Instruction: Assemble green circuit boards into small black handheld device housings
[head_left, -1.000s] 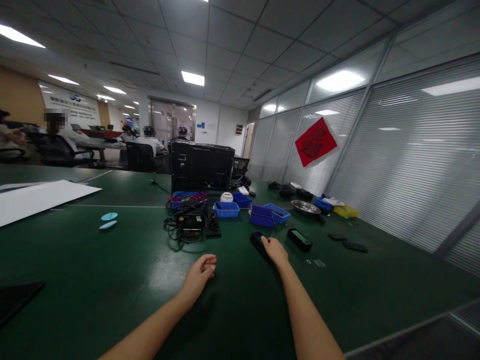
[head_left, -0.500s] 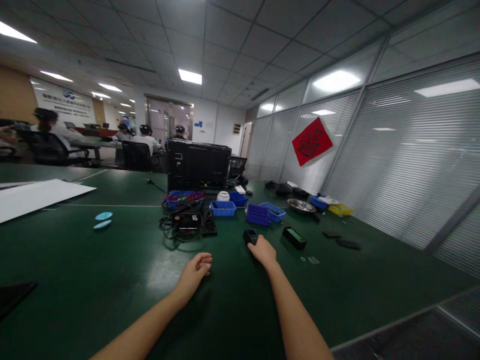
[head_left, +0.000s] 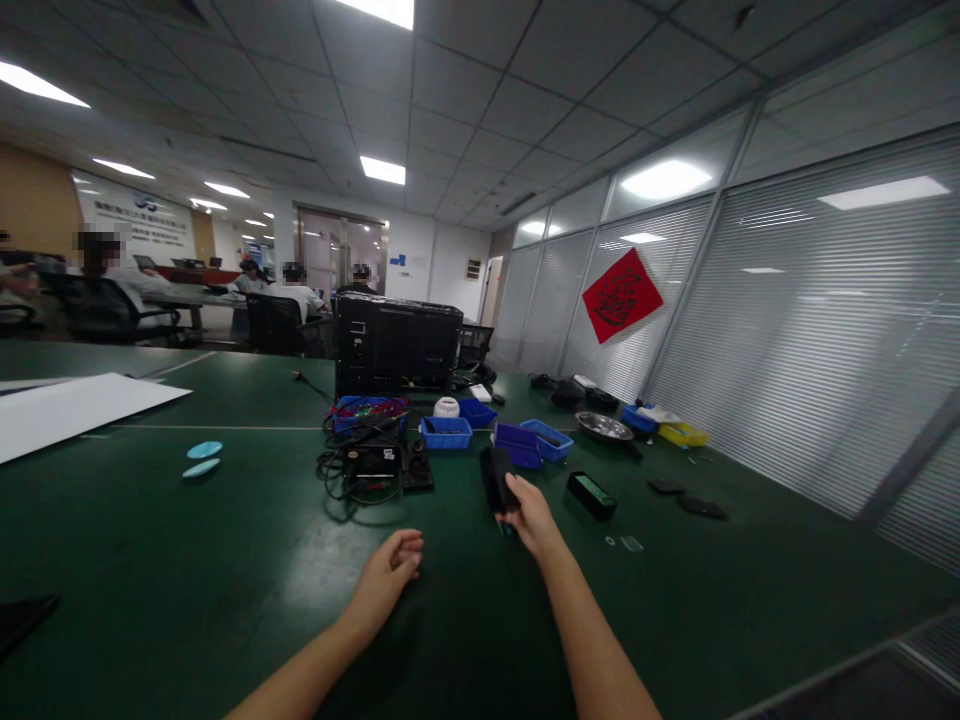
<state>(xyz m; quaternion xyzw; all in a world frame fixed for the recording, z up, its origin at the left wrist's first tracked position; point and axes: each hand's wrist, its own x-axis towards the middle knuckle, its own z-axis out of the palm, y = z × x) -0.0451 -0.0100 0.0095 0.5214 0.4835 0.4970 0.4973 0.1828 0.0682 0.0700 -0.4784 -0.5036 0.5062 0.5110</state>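
My right hand (head_left: 531,515) grips a black box-shaped device (head_left: 496,480) by its right side, tilted up with a plain dark face toward me. A bit of teal shows under its lower end, too small to name. My left hand (head_left: 396,562) lies on the green table (head_left: 300,640), fingers loosely curled and holding nothing, left of the device. To the right of my right hand is a black open case with a green circuit board (head_left: 592,494). A small ring (head_left: 610,541) and a clear plastic piece (head_left: 631,544) lie in front of it.
Blue trays (head_left: 446,433), a baseball (head_left: 446,407), tangled cables (head_left: 360,465) and a black monitor (head_left: 397,340) stand beyond my hands. A metal pan (head_left: 604,427) and a yellow tray (head_left: 682,434) are at the right. Light-blue pieces (head_left: 202,467) lie left. People sit in the background.
My right hand has raised and tipped the black device, so its screen face no longer shows and a plain dark side does. The left hand stays in nearly the same place.
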